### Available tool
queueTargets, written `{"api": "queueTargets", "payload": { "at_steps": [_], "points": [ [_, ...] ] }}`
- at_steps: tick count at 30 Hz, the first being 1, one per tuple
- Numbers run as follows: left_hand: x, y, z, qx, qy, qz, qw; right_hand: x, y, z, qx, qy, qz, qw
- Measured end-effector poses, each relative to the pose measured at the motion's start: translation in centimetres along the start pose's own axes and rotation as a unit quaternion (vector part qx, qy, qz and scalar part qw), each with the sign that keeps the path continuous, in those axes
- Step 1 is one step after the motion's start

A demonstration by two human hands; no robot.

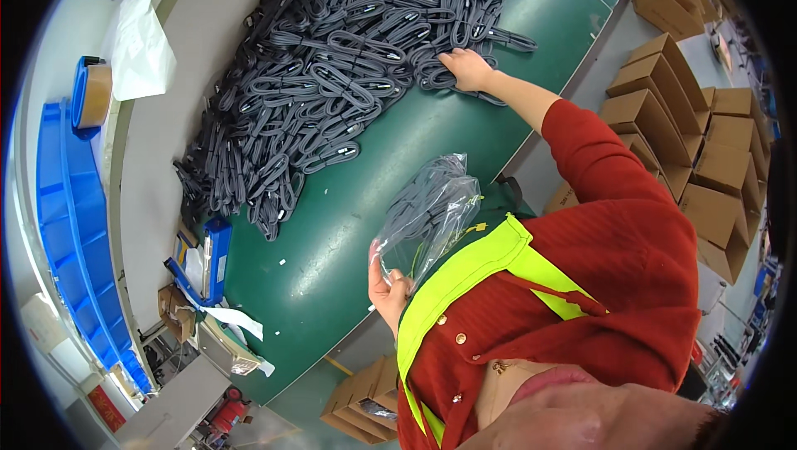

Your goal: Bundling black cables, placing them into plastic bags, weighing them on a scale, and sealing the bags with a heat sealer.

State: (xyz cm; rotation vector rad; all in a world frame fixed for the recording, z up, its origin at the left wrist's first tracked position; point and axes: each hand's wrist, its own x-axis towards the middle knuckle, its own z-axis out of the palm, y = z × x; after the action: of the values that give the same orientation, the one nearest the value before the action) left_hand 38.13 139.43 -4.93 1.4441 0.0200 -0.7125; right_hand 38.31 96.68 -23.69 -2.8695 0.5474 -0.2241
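A large heap of dark grey cables (332,51), each coiled and tied in a bundle, covers the far part of the green table (315,209). At the heap's right edge my right hand (469,70) reaches out with its fingers closed on a coiled cable bundle (433,75). My left hand (390,288) is near my body, gripping the edge of a clear plastic bag (448,230). Inside that bag lie several grey cable bundles (426,197). The thumb and fingers pinch the film, and part of the bag rests against my vest.
Open cardboard boxes (652,118) stand on the right beyond the table edge, with another carton (365,400) below the near edge. Left of the table are a blue plastic rack (75,226), a tape roll (95,95) and a blue holder (217,259). Small white scraps dot the tabletop.
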Motion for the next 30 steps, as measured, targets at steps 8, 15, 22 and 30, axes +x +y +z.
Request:
{"api": "queueTargets", "payload": {
  "at_steps": [8, 15, 22, 30],
  "points": [
    [-0.6, 0.7, 0.9, 0.012, 0.029, 0.001, 1.000, -1.6, -1.7, 2.2, -0.093, 0.175, -0.074, 0.977],
    [-1.7, 0.1, 0.3, 0.034, 0.033, 0.030, 0.998, 0.3, -0.8, 2.0, -0.081, -0.035, 0.000, 0.996],
    [-0.9, -0.8, -0.5, -0.005, 0.003, 0.076, 0.997, 0.2, -3.8, -6.7, 0.219, -0.036, 0.091, 0.971],
    [4.2, 2.9, -2.4, 0.010, -0.099, -0.002, 0.995, -2.7, -19.8, -20.6, 0.797, -0.298, 0.103, 0.514]
  ]
}}
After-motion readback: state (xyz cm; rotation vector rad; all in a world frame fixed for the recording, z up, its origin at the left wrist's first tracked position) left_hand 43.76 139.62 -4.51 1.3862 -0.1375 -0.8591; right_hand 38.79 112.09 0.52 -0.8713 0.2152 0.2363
